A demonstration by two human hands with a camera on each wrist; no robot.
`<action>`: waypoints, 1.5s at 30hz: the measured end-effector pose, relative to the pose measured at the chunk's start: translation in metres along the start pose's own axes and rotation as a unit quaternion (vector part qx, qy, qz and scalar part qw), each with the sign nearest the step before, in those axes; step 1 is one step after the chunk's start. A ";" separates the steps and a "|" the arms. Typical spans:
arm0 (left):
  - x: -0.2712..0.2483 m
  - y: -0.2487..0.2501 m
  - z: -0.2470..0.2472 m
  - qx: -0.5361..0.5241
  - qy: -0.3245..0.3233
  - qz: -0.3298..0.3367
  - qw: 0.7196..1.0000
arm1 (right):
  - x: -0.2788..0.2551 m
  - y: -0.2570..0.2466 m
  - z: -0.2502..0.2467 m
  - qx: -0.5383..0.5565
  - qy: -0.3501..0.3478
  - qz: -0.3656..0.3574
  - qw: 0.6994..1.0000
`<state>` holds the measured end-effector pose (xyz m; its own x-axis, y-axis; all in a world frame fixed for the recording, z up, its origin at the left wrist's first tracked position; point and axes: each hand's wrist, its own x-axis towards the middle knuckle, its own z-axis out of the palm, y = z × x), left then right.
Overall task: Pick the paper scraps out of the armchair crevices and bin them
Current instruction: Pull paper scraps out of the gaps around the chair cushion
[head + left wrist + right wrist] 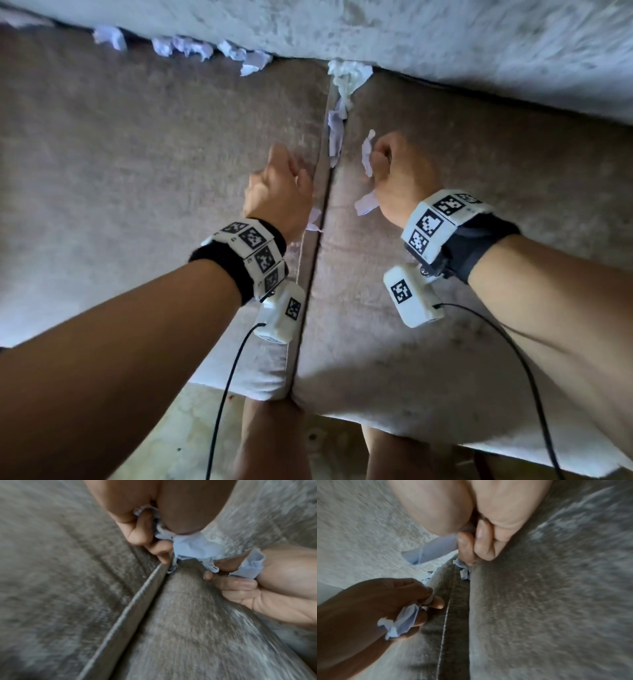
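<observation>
We see both hands above the gap [320, 192] between the two seat cushions. The left hand [277, 192] has its fingers [419, 619] curled around a crumpled paper scrap [402, 620], thumb pressing on top. The right hand [399, 178] is closed in a fist on another paper piece [366, 159], which sticks out at both ends. More scraps [337, 126] sit in the gap, and others [191, 48] lie along the back crevice.

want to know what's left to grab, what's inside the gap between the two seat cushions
White paper scraps are wedged in the far end of the gap, up to the backrest. The near stretch looks dark and bare; anything deeper is hidden between the seat cushions.
</observation>
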<state>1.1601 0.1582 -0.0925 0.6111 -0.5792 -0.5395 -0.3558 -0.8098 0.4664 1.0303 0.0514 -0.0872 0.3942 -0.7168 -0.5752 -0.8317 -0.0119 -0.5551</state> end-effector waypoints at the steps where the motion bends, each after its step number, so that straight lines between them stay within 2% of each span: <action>1: -0.001 -0.006 -0.004 -0.003 0.001 -0.008 1.000 | 0.001 -0.007 0.002 -0.003 -0.007 -0.010 1.000; 5: -0.006 -0.023 -0.019 -0.020 0.008 -0.023 0.999 | 0.007 -0.033 0.010 -0.005 -0.012 -0.042 0.999; 7: -0.009 -0.028 -0.025 -0.031 0.011 -0.035 0.999 | 0.010 -0.038 0.012 -0.042 -0.028 -0.054 0.997; 11: -0.013 -0.035 -0.032 -0.059 0.018 -0.048 0.997 | 0.020 -0.043 0.021 -0.143 -0.026 -0.026 0.989; 18: -0.010 -0.044 -0.033 -0.079 0.002 -0.057 0.995 | 0.037 -0.050 0.030 -0.180 -0.013 -0.016 0.984; 20: -0.007 -0.047 -0.032 -0.088 0.004 -0.045 0.995 | 0.040 -0.051 0.034 -0.171 -0.004 -0.011 0.985; 23: -0.005 -0.050 -0.033 -0.102 -0.004 -0.036 0.994 | 0.041 -0.052 0.038 -0.162 0.060 -0.029 0.985; 26: -0.004 -0.053 -0.033 -0.108 -0.010 -0.025 0.994 | 0.038 -0.054 0.040 -0.120 0.094 -0.046 0.987; 30: -0.001 -0.055 -0.031 -0.122 -0.028 -0.027 0.992 | 0.038 -0.054 0.048 -0.030 0.053 -0.019 0.998; 33: 0.000 -0.056 -0.031 -0.123 -0.038 -0.030 0.991 | 0.045 -0.055 0.047 -0.063 0.045 0.005 0.997; 40: 0.001 -0.055 -0.033 -0.119 -0.034 -0.018 0.992 | 0.049 -0.062 0.046 -0.066 0.084 0.035 0.994; 45: 0.000 -0.055 -0.031 -0.104 -0.027 -0.019 0.994 | 0.049 -0.058 0.038 -0.047 0.077 0.020 0.996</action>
<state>1.2015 0.2055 -0.0965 0.5798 -0.5577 -0.5940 -0.1762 -0.7976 0.5769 1.1129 0.0437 -0.1060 0.3015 -0.8162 -0.4928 -0.8810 -0.0408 -0.4714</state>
